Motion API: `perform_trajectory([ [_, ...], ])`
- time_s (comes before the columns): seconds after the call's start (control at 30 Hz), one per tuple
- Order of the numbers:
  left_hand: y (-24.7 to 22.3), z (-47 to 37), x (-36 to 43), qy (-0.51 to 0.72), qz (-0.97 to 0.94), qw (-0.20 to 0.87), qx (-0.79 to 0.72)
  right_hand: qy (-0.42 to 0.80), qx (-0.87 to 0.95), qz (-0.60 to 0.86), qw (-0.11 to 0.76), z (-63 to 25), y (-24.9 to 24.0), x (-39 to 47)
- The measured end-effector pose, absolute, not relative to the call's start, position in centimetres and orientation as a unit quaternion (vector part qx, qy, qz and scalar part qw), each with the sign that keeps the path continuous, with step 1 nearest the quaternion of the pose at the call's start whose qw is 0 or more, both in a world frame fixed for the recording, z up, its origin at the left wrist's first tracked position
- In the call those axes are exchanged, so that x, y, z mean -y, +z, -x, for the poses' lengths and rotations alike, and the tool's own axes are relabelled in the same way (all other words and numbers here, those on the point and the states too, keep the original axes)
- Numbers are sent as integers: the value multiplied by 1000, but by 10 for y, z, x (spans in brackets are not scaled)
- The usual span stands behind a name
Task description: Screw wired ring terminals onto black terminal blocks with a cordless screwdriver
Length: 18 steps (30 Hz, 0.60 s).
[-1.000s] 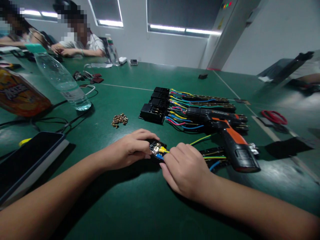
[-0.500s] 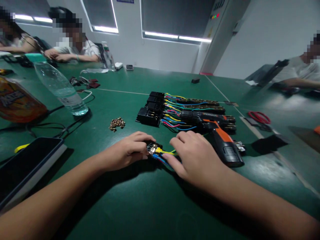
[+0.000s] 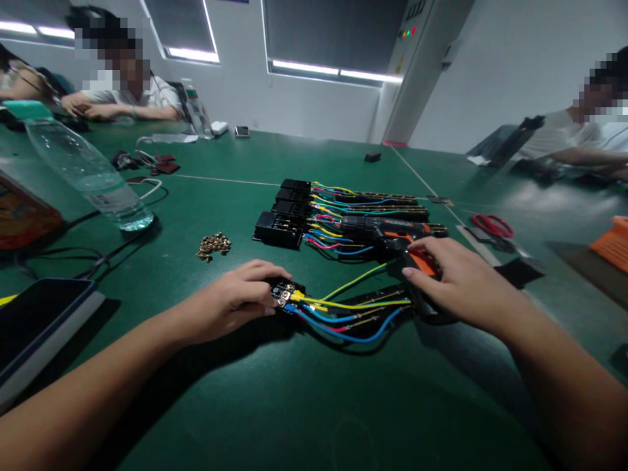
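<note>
My left hand (image 3: 245, 293) holds a black terminal block (image 3: 285, 296), its fingers closed on the left end. Yellow, blue and red wires (image 3: 353, 304) run right from the block beside a dark strip. My right hand (image 3: 432, 271) is at the handle of a black and orange power drill (image 3: 392, 235), thumb and fingers curved around the grip. The drill lies over wired black modules (image 3: 279, 229), its nose pointing left. A small pile of brass screws (image 3: 213, 246) sits left of the modules.
On the left are a tilted water bottle (image 3: 105, 186), an orange-labelled container (image 3: 24, 212), cables and a dark phone-like device (image 3: 44, 327). Red cable (image 3: 492, 226) and an orange basket (image 3: 611, 245) are at the right. People sit across the table and at the far right.
My right hand has left the wires and moved right onto the drill handle. My left hand still holds the block. The view has shifted slightly right.
</note>
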<state>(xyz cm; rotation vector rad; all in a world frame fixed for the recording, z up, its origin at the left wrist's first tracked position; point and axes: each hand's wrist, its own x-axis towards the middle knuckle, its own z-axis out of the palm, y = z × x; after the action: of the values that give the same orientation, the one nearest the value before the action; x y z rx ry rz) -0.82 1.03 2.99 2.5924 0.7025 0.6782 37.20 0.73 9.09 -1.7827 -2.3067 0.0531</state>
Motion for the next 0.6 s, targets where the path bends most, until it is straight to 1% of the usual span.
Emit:
perform_trajectory([
  [0.13, 29, 9, -11, 230, -925, 176, -246, 151, 728, 648, 166, -379, 83, -16],
  [0.27, 28, 11, -12, 221, -929, 170, -242, 325, 669, 626, 236, -381, 77, -26],
  [0.33, 29, 11, -12, 222, -931, 164, -240, 387, 627, 620, 271, -381, 75, -30],
  [0.47, 28, 10, -12, 232, -930, 145, -245, 469, 531, 626, 325, -376, 75, -36],
  [0.6, 23, 9, -13, 260, -926, 144, -233, 491, 492, 622, 361, -370, 76, -40],
])
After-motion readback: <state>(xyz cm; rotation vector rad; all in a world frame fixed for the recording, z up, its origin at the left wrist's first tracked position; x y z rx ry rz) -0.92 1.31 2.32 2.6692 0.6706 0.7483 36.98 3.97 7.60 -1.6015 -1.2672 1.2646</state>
